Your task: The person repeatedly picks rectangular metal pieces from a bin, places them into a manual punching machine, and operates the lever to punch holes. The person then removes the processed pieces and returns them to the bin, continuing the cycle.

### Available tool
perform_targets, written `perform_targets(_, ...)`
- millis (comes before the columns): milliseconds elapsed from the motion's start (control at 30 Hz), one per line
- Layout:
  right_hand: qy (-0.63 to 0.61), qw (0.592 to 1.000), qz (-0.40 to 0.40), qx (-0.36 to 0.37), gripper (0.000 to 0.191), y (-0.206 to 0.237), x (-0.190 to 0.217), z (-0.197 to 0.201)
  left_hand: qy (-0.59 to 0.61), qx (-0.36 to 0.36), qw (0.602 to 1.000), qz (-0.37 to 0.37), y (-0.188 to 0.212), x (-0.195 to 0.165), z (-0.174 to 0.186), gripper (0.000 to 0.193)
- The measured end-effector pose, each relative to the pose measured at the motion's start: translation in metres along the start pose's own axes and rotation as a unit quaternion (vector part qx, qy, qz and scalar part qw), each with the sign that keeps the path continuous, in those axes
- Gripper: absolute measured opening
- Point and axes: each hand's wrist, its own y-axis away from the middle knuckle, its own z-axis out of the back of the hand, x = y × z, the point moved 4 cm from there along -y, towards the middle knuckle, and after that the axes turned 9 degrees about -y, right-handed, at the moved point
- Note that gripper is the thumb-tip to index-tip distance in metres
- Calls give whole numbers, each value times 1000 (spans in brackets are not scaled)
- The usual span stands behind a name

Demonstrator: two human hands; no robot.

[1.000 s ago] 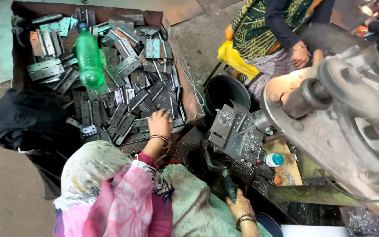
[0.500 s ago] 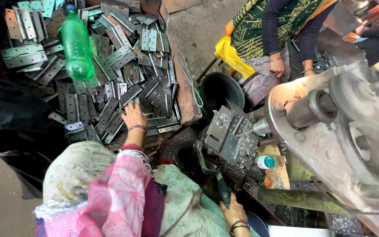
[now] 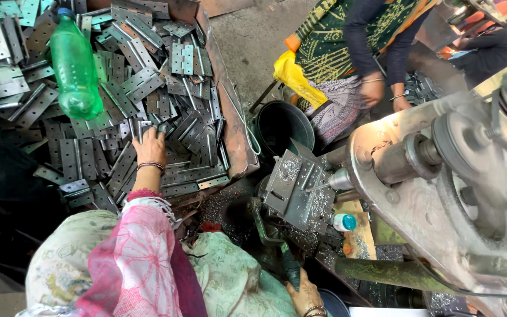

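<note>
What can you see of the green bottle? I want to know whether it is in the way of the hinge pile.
The green bottle is translucent plastic with a blue cap, and looks mostly empty. It lies on its side, cap toward the top of the picture, resting on the heap of grey metal hinge plates in the rusty tray. The left hand reaches into the plates below and right of it, not touching it.

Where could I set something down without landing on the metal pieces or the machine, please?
The bare concrete floor between the crate of hinges and the black bucket is free. The crate is packed, with the green bottle and the left hand on top. Around the drill jig it is cluttered with shavings.
</note>
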Motion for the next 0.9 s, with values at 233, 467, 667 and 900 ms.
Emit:
perform_targets(233,-5,1000,-18,25,77,1,7,3,139,-35,985,92,-19,5,-2,73)
perform_targets(467,4,1000,10,14,76,4,12,4,276,-104,942,160,-21,20,19,49)
perform_targets(667,-8,1000,-10,8,74,14,25,7,260,-124,956,57,-47,-13,96,47)
perform_targets(900,-25,999,16,16,66,20,42,7,268,104,938,-192,-4,-132,179,52)
